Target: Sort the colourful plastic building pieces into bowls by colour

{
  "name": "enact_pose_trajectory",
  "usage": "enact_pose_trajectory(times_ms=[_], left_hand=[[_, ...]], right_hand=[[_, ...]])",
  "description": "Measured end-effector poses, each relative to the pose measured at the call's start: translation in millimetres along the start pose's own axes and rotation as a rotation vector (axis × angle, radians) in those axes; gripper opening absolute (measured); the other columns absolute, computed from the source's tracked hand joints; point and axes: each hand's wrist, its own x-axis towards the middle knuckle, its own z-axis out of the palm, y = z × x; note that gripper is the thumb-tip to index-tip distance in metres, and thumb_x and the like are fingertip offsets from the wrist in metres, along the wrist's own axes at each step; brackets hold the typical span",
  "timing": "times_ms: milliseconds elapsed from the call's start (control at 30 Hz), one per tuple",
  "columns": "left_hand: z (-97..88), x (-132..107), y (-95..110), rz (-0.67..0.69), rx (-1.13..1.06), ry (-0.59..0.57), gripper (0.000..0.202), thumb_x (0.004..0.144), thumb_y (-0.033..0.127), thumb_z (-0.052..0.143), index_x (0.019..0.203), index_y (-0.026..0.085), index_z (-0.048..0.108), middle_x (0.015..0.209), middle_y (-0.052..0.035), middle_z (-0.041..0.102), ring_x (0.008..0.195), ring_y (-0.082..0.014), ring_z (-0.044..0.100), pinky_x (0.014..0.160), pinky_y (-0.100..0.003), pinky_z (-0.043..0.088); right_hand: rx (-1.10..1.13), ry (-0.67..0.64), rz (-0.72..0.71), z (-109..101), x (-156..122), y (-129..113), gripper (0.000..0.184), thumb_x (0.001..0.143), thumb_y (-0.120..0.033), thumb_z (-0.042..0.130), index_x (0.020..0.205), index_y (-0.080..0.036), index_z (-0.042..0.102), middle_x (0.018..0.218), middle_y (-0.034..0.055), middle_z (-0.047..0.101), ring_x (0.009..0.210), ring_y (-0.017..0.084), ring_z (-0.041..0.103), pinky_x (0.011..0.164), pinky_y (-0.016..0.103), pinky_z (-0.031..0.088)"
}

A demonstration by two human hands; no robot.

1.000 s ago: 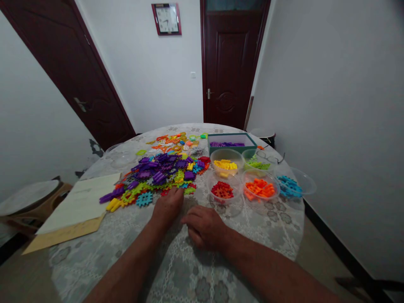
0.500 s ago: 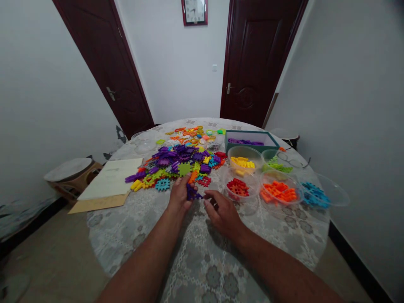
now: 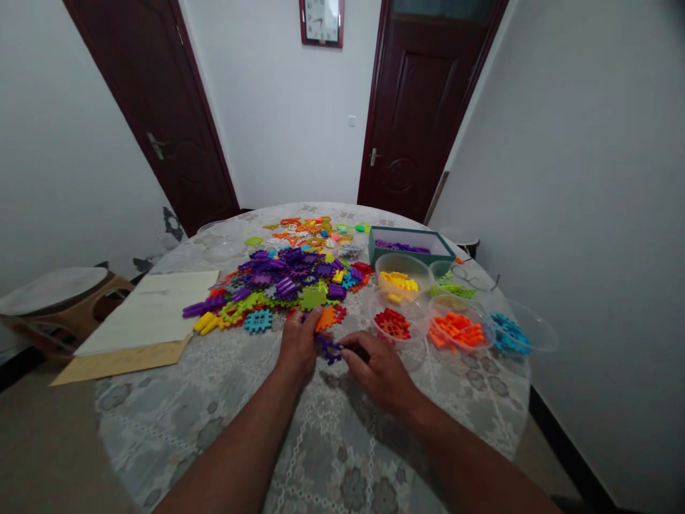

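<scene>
A purple notched building piece is held just above the near side of the table, between my two hands. My left hand is closed around its left side, the fingers partly hidden. From the right, thumb and fingertips of my right hand pinch its edge. Just beyond my left thumb shows an orange piece; whether the hand touches it I cannot tell. Behind lies a heap of mixed pieces, mostly purple ones, with a lime green square at its front and a blue lattice square to the left.
Clear bowls on the right hold yellow pieces, red pieces, orange pieces, green pieces and blue pieces. Behind them stands a teal-edged box with purple pieces. Paper sheets lie at the left.
The view has shifted, so the table's contents sit further left. The purple piece has turned between my hands, and my right fingertips now grip its edge.
</scene>
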Motion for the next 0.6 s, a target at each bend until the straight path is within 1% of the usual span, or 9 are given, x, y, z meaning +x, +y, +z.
enact_pose_trajectory(times_ms=[100,167,233,333,400,433,500,533,600], left_hand=[[-1.8,2.5,-1.8,0.019,0.027,-0.034,0.034,0.079,0.048,0.08,0.084,0.017,0.065,0.072,-0.0007,0.066,0.057,-0.0126,0.06,0.05,-0.022,0.05],[-1.5,5.4,-6.6,-0.008,-0.035,-0.058,0.035,0.078,0.048,0.081,0.086,0.017,0.066,0.075,-0.0011,0.067,0.059,-0.0128,0.061,0.05,-0.023,0.052],[-0.9,9.0,-12.6,-0.041,-0.097,-0.092,0.036,0.078,0.048,0.081,0.09,0.017,0.066,0.08,-0.0017,0.068,0.059,-0.0129,0.062,0.05,-0.024,0.055],[-0.4,13.8,-19.9,-0.066,-0.103,-0.156,0.035,0.079,0.046,0.08,0.092,0.016,0.068,0.08,-0.002,0.067,0.055,-0.012,0.061,0.049,-0.026,0.058],[-0.3,15.3,-21.6,-0.068,-0.099,-0.225,0.034,0.08,0.045,0.079,0.094,0.015,0.07,0.078,-0.0019,0.067,0.054,-0.0117,0.059,0.049,-0.027,0.058],[-0.2,15.3,-21.2,-0.066,-0.102,-0.264,0.034,0.08,0.044,0.079,0.095,0.014,0.07,0.079,-0.0023,0.067,0.055,-0.012,0.06,0.049,-0.027,0.058],[0.1,13.8,-18.2,-0.067,-0.107,-0.326,0.035,0.079,0.043,0.08,0.095,0.014,0.072,0.082,-0.0035,0.067,0.059,-0.0132,0.061,0.05,-0.027,0.058],[0.4,12.4,-15.9,-0.074,-0.105,-0.344,0.034,0.078,0.043,0.08,0.095,0.014,0.072,0.083,-0.004,0.067,0.061,-0.0138,0.061,0.049,-0.026,0.057],[1.0,9.2,-10.8,-0.095,-0.09,-0.37,0.034,0.078,0.042,0.08,0.095,0.014,0.073,0.082,-0.0047,0.068,0.062,-0.0146,0.061,0.049,-0.026,0.055]], right_hand=[[-0.037,-0.111,0.077,-29.9,2.2,-20.1,0.012,0.098,-0.028,0.063,0.103,-0.024,0.073,0.081,-0.0012,0.072,0.072,0.015,0.066,0.067,0.027,0.05],[-0.094,-0.179,0.104,-54.4,11.1,-29.5,0.012,0.098,-0.029,0.063,0.098,-0.023,0.073,0.077,-0.0017,0.071,0.068,0.015,0.065,0.063,0.026,0.049],[-0.157,-0.169,0.118,-80.1,29.7,-29.7,0.014,0.096,-0.03,0.063,0.096,-0.023,0.074,0.08,-0.0004,0.073,0.069,0.015,0.066,0.063,0.025,0.05],[-0.241,-0.028,0.155,-116.5,76.4,-10.3,0.015,0.091,-0.03,0.066,0.099,-0.02,0.075,0.084,0.0025,0.077,0.069,0.016,0.07,0.063,0.026,0.054],[-0.264,0.137,0.203,-137.2,113.8,9.4,0.016,0.087,-0.025,0.066,0.099,-0.018,0.075,0.079,0.0034,0.076,0.068,0.017,0.071,0.064,0.026,0.056],[-0.256,0.245,0.233,-146.1,131.5,18.9,0.019,0.086,-0.022,0.064,0.101,-0.016,0.074,0.08,0.0045,0.077,0.068,0.017,0.072,0.066,0.027,0.058],[-0.269,0.384,0.261,-159.7,159.8,33.7,0.028,0.086,-0.018,0.06,0.11,-0.012,0.073,0.087,0.0077,0.078,0.072,0.018,0.073,0.071,0.03,0.06],[-0.285,0.43,0.261,-163.9,168.9,38.3,0.032,0.085,-0.016,0.058,0.114,-0.011,0.072,0.092,0.0097,0.079,0.075,0.019,0.074,0.074,0.032,0.061],[-0.332,0.484,0.239,-165.0,175.5,41.4,0.037,0.084,-0.015,0.058,0.118,-0.012,0.073,0.106,0.013,0.079,0.087,0.021,0.075,0.084,0.036,0.06]])
